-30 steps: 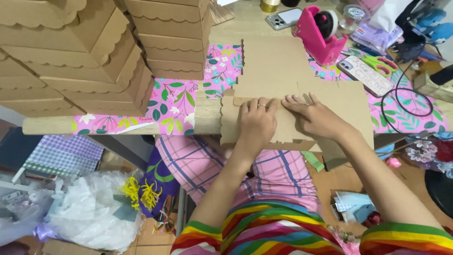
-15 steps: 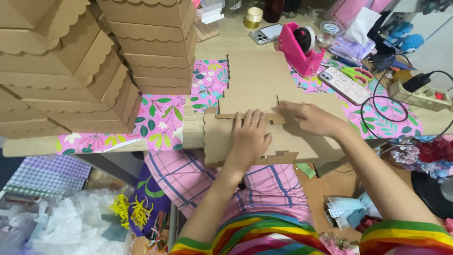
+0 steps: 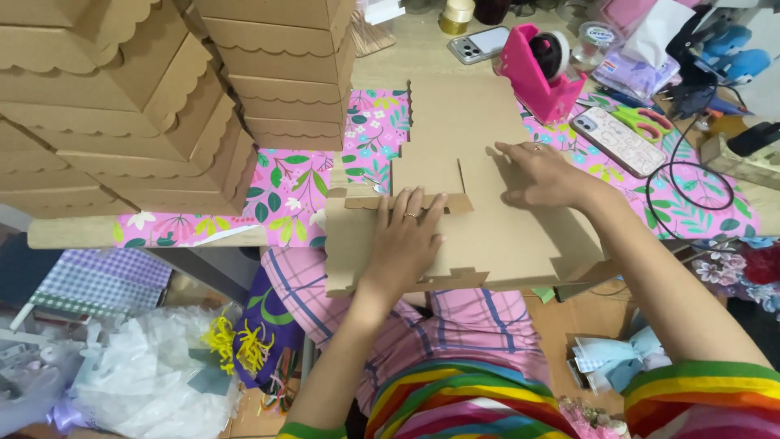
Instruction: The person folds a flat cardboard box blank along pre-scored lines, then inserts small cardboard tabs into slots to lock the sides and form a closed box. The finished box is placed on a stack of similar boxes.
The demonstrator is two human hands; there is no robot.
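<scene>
Cardboard box blank lies flat on the table's near edge, overhanging the lap. Left hand presses a folded flap down, fingers spread flat. Right hand rests flat on the panel to the right, fingers extended. Stacked scalloped boxes stand far left; a pink tape dispenser sits far right.
</scene>
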